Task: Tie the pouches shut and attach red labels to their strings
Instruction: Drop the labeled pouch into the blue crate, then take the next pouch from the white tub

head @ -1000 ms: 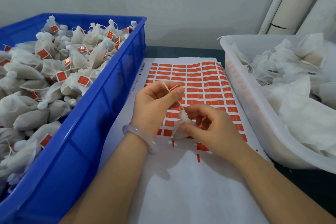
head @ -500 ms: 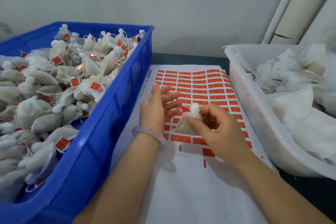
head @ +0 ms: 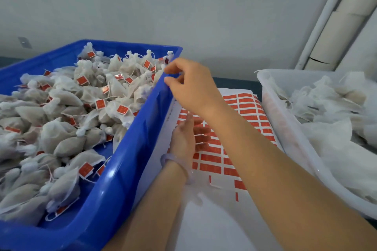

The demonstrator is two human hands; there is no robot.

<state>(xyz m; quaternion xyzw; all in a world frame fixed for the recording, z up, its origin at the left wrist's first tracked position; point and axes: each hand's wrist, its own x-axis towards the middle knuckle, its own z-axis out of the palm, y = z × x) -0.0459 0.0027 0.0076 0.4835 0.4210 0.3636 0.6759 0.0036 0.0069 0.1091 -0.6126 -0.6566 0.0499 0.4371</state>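
The blue crate [head: 114, 171] fills the 9 o'clock side, and its long right rim runs from 7 o'clock up toward 12. The translucent white tub [head: 285, 128] walls off 3 o'clock. Between them lies the label sheet [head: 204, 220], the only flat lane, and both forearms cross it. Its lower part at 6 o'clock is bare backing.

Half a second ago the right hand [head: 195, 87] pinched a tied pouch over the sheet. Now it has swung to 11 o'clock, over the crate's far right rim, with fingers loosely curled and thumb and forefinger apart, holding nothing visible. The left hand [head: 184, 140] stays over the sheet at centre, fingers straight and spread, gripping nothing, with a pale bangle [head: 173, 158] at the wrist.

Tied pouches [head: 67, 98] lie heaped in the crate, off-white with knotted necks, many showing a small red label [head: 100, 104] on a string. Flat, untied pouches [head: 330, 140] pile in the tub. Rows of red labels [head: 251, 112] remain on the sheet toward 1 o'clock.
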